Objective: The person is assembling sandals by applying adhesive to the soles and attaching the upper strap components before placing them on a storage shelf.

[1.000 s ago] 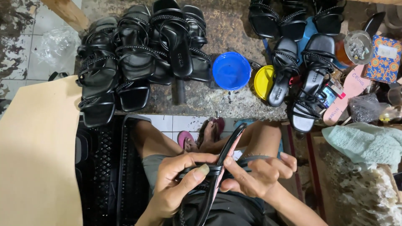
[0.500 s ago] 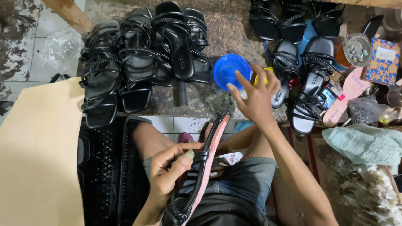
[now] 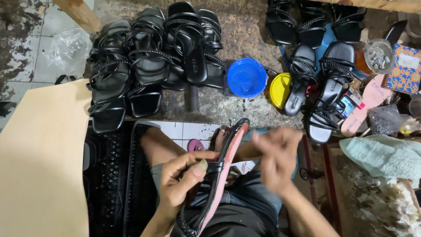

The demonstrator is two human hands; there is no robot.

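My left hand (image 3: 182, 180) grips a black sandal with a pink sole edge (image 3: 219, 175), held on its side over my lap. My right hand (image 3: 274, 156) is blurred, just right of the sandal's upper end, fingers bent and close together; I cannot tell whether anything is in it. A blue round lid (image 3: 247, 77) and a yellow lid (image 3: 279, 90) lie on the worn work surface above the hands.
Several black strappy sandals (image 3: 153, 61) are piled at the upper left, more (image 3: 315, 66) at the upper right. A tan cardboard sheet (image 3: 41, 162) covers the left. A pale cloth (image 3: 386, 156) and a patterned box (image 3: 408, 70) sit right.
My right hand reached up to the blue lid, then came back down beside the sandal. The left hand kept hold of the sandal, which now stands more upright.
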